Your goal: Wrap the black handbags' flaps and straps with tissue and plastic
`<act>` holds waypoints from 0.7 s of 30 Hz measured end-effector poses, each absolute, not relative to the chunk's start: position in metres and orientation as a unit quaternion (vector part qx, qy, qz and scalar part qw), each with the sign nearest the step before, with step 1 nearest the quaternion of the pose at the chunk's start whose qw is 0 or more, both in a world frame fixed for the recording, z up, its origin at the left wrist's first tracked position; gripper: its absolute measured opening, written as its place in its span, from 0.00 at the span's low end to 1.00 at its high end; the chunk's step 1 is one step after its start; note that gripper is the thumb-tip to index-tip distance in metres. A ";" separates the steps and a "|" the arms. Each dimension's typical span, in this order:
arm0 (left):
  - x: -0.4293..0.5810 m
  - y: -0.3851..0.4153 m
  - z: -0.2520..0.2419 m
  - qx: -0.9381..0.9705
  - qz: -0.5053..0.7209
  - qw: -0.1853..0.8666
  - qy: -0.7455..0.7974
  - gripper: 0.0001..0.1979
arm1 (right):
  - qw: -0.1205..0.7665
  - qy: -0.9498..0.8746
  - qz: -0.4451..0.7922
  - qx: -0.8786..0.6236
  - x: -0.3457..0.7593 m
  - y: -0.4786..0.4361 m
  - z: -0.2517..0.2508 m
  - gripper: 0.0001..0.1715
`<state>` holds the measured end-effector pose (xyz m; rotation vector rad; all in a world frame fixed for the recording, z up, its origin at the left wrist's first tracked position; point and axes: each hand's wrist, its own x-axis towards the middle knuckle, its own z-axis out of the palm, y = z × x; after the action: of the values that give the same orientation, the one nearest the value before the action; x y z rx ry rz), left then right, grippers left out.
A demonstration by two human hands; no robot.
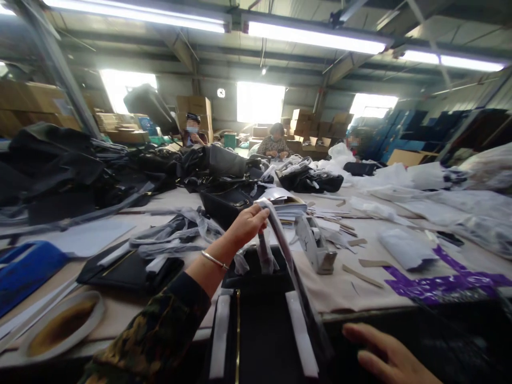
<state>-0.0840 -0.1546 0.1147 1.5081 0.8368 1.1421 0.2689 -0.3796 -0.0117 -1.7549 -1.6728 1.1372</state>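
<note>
Fingers pinched, my left hand (250, 223) holds up a bag strap (280, 229) wrapped in whitish film. The strap runs down along the right side of a black bag (264, 325) at the table's front edge. White strips lie on both sides of this bag, and a gold-coloured zipper line runs down its left part. My right hand (386, 352) is low at the right, apart from the bag, with its fingers spread and nothing in them. Part of that hand is cut off by the frame's lower edge.
A tape dispenser (316, 245) stands right of the bag. Purple plastic (448, 277) lies further right. At left are another black bag (128, 266), a roll of brown tape (64, 325) and a blue object (32, 272). Black bags pile up behind; several people sit beyond.
</note>
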 end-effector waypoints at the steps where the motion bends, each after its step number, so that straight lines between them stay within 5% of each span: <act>1: -0.078 -0.162 0.116 0.629 0.468 0.521 0.338 0.23 | 0.261 -0.621 0.385 -0.630 0.262 -0.366 0.001 0.37; 7: -0.037 -0.216 0.129 0.687 0.372 0.562 0.272 0.17 | 0.468 -0.647 0.382 -0.465 0.169 -0.289 0.079 0.39; 11: -0.050 -0.217 0.133 0.831 0.269 0.415 0.255 0.14 | 0.517 -0.545 0.483 -0.450 0.134 -0.281 0.094 0.25; 17: -0.094 -0.172 0.086 0.858 0.248 0.174 0.414 0.15 | 0.538 -0.449 0.559 -0.443 0.152 -0.311 0.096 0.24; 21: -0.088 -0.165 0.058 0.893 0.194 0.142 0.380 0.12 | 0.512 -0.470 0.571 -0.437 0.155 -0.331 0.099 0.23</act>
<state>-0.0878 -0.1647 0.0579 2.5771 1.0967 0.5601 0.1554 -0.3310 0.0989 -1.0522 -1.1313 1.3726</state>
